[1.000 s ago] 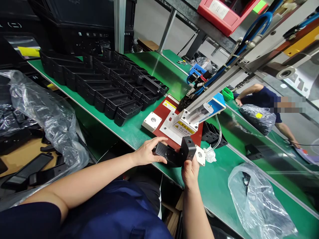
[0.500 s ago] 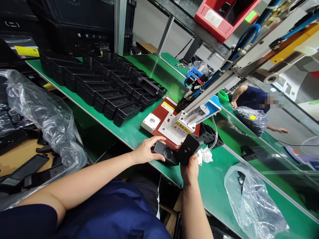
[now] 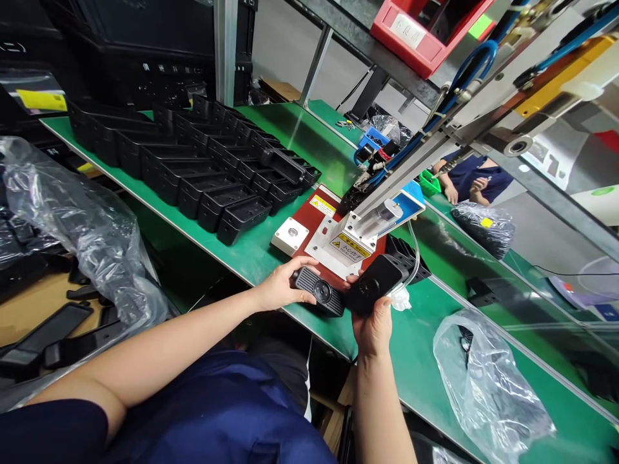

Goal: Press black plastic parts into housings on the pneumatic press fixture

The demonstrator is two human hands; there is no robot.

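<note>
our left hand (image 3: 280,287) grips a ribbed black part (image 3: 316,295); our right hand (image 3: 373,325) clasps a flat black cover (image 3: 373,283) beside it.

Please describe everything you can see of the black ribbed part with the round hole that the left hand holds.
The black ribbed part looks like matte moulded plastic. It is a long, low block with fine parallel ribs on its left end and a round hole with a lighter ring near its right end. It lies roughly flat at the near edge of the green bench, beside the red fixture plate. The left hand grips its left end; the flat black part in the right hand meets its right end.
</note>
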